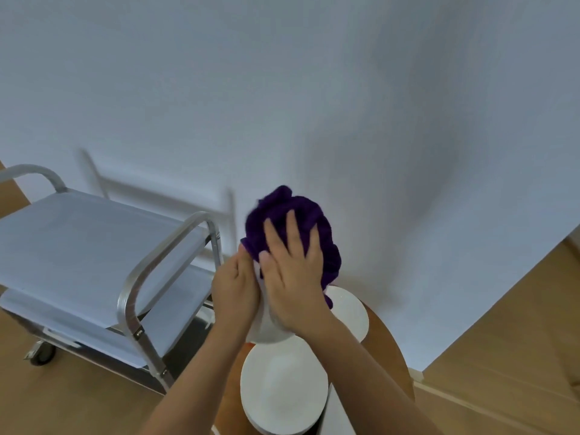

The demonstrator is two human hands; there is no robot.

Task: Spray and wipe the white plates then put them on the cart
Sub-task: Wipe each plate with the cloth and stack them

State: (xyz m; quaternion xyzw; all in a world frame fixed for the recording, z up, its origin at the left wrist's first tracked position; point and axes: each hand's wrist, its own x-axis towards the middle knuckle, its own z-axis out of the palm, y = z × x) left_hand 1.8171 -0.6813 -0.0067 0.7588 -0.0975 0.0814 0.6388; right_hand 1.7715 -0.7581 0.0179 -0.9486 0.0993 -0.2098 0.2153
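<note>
My left hand [234, 290] grips the left edge of a white plate [266, 328], held up and tilted in front of me. My right hand [293, 271] presses a purple cloth [295, 211] flat against that plate's face with spread fingers, and the cloth hides most of the plate. Two more white plates lie on the small round wooden table below: one [282, 387] nearest me, another [351, 312] further back to the right. The steel cart [94, 246] stands to the left, with nothing on its top shelf.
The white wall [314, 89] rises directly behind the table. The cart has a lower shelf [175, 312] and castor wheels on a wooden floor [502, 340]. A white object [337, 412] pokes in at the bottom edge beside the near plate.
</note>
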